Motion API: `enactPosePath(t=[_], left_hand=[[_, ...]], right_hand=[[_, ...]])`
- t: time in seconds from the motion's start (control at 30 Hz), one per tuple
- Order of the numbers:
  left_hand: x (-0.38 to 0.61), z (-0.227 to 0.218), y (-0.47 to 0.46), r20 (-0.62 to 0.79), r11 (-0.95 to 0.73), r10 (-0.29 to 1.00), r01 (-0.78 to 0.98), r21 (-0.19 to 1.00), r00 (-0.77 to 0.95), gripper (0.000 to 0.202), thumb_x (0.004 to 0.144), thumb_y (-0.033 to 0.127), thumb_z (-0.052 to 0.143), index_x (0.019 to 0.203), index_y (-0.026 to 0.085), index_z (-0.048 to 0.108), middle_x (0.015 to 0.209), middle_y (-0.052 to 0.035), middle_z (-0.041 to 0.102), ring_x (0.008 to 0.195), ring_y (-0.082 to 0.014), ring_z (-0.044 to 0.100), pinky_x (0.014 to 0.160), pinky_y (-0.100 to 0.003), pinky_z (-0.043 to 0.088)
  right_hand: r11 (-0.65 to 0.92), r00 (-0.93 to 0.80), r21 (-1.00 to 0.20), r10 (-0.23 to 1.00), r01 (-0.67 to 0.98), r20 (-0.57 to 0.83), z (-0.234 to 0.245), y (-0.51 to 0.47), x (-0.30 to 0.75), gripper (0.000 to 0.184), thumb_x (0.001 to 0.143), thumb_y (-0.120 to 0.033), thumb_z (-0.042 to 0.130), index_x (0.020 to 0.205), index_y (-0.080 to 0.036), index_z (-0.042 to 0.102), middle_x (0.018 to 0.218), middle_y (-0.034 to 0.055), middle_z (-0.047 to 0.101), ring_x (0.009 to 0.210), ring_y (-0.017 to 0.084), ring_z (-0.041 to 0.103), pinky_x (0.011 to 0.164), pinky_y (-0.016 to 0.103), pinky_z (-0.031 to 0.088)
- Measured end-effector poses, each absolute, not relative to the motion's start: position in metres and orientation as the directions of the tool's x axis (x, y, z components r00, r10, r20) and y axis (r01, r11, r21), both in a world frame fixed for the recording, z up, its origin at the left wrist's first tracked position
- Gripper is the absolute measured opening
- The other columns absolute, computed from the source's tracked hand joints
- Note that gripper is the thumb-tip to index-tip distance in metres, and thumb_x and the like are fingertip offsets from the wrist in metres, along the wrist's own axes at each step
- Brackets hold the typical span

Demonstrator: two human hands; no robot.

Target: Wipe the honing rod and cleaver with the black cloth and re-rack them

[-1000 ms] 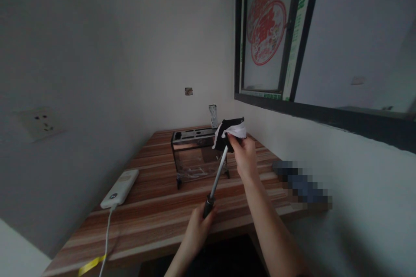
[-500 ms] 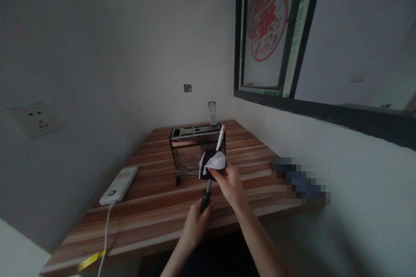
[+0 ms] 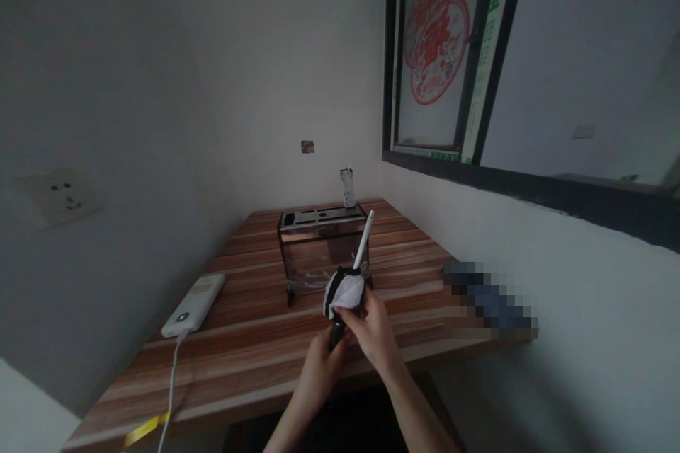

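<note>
My left hand [image 3: 321, 361] is closed round the black handle of a long, slim tool. Its pale shaft [image 3: 364, 239] slants up and to the right; I cannot make out its exact kind. A black-and-white cloth [image 3: 346, 294] is wrapped about the lower part of this shaft, just above the handle, and my right hand [image 3: 375, 331] pinches it there. The cloth hides the shaft beneath it. Beyond both hands stands a clear-sided box with a black frame [image 3: 324, 228], slots in its top.
On the wooden table [image 3: 239, 361], a white power bank [image 3: 194, 304] with a cable [image 3: 173, 393] lies at the left. A small patterned packet [image 3: 347, 187] rises behind the box. At the right edge is a blurred-out dark item [image 3: 489, 297]. A framed window [image 3: 435, 49] is on the right wall.
My right hand has slid the cloth down the shaft towards the handle, so more of the pale shaft shows above it. My left hand keeps its grip on the handle.
</note>
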State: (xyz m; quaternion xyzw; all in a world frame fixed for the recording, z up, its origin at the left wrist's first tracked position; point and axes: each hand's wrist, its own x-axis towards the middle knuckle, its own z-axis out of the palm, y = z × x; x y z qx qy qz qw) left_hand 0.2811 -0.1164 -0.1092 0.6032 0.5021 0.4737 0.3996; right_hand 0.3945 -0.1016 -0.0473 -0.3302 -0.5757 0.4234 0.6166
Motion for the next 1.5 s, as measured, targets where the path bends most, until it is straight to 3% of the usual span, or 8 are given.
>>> enactPosePath(t=[0.5,0.73,1.27,1.5], left_hand=[[0.282,-0.099,-0.122,0.153,-0.186,0.981,0.347,0.919,0.120,0.026,0.078,0.031,0.050,0.083,0.010,0.064,0.072,-0.0037,0.062,0.067,-0.0177,0.052,0.062,-0.023,0.037],[0.283,-0.099,-0.122,0.145,-0.179,0.983,0.392,0.902,0.114,0.024,0.079,0.032,0.049,0.076,0.012,0.060,0.066,-0.0011,0.055,0.064,-0.0158,0.047,0.060,-0.023,0.034],[0.281,-0.102,-0.123,0.122,-0.175,0.980,0.405,0.897,0.155,0.029,0.080,0.040,0.046,0.073,0.013,0.057,0.065,0.0000,0.051,0.064,-0.0157,0.047,0.061,-0.023,0.034],[0.280,-0.100,-0.124,0.140,-0.194,0.978,0.425,0.884,0.154,0.030,0.081,0.040,0.047,0.073,0.013,0.057,0.065,0.0000,0.051,0.065,-0.0157,0.047,0.060,-0.023,0.033]], right_hand=[[0.422,0.034,-0.894,0.906,-0.152,0.422,-0.048,-0.106,0.409,0.025,0.068,-0.033,0.072,0.086,-0.017,0.065,0.086,0.0086,0.073,0.084,0.025,0.069,0.074,0.032,0.056],[0.453,0.060,-0.884,0.891,-0.116,0.449,-0.036,-0.096,0.420,0.025,0.069,-0.034,0.072,0.086,-0.016,0.066,0.087,0.0089,0.073,0.084,0.025,0.069,0.075,0.033,0.055],[0.631,0.210,-0.775,0.753,0.037,0.623,0.012,-0.055,0.455,0.027,0.069,-0.036,0.072,0.086,-0.015,0.070,0.085,0.0078,0.074,0.080,0.024,0.068,0.074,0.033,0.053],[0.700,0.306,-0.714,0.675,0.023,0.672,0.031,-0.034,0.468,0.027,0.069,-0.037,0.072,0.085,-0.015,0.070,0.083,0.0075,0.073,0.079,0.023,0.068,0.072,0.033,0.053]])
